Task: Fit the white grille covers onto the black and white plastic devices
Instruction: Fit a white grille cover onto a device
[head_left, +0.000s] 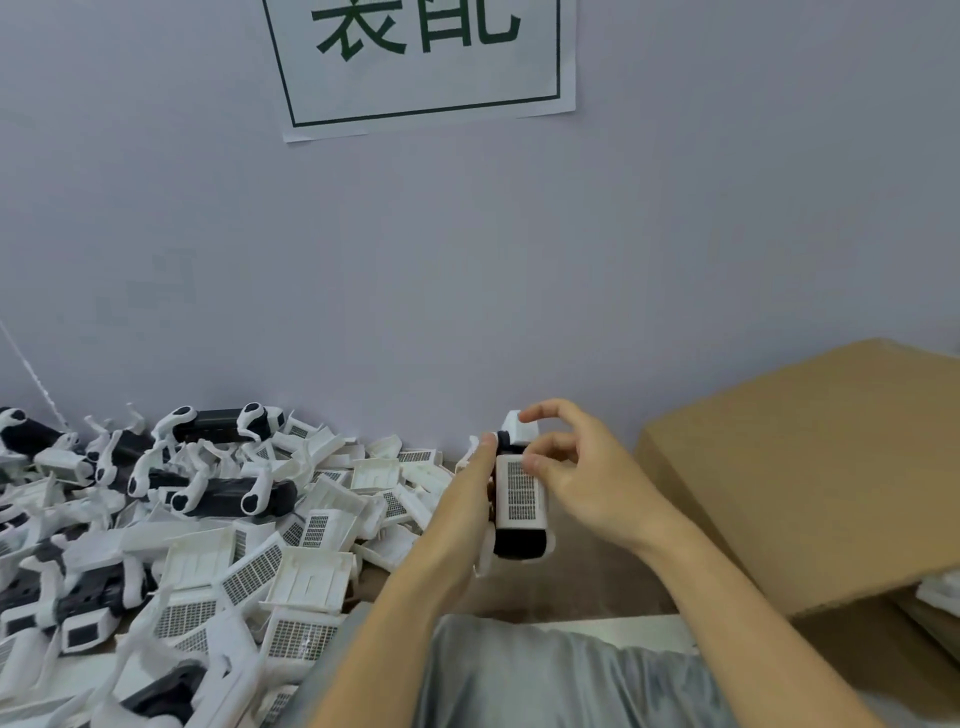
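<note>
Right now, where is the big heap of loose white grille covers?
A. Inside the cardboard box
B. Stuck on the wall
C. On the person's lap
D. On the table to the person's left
D: the loose white grille covers lie heaped on the table left of the person's hands, while the cardboard box sits to the right.

The left hand (470, 488) covers the left side of the black and white plastic device (519, 504) it holds, so its fingers on the far side cannot be seen. The right hand (582, 467) hides the device's upper right edge; whether its fingertips press the white grille cover (521, 491) or hover just off it cannot be told. Right of that hand, the brown cardboard box (810, 467) is cut off by the picture's edge. Above both hands, the white paper sign with green characters (421, 67) is cropped at the top. Left of the hands, the heap of loose white grille covers and devices (208, 545) runs past the edge, its lower pieces buried.
</note>
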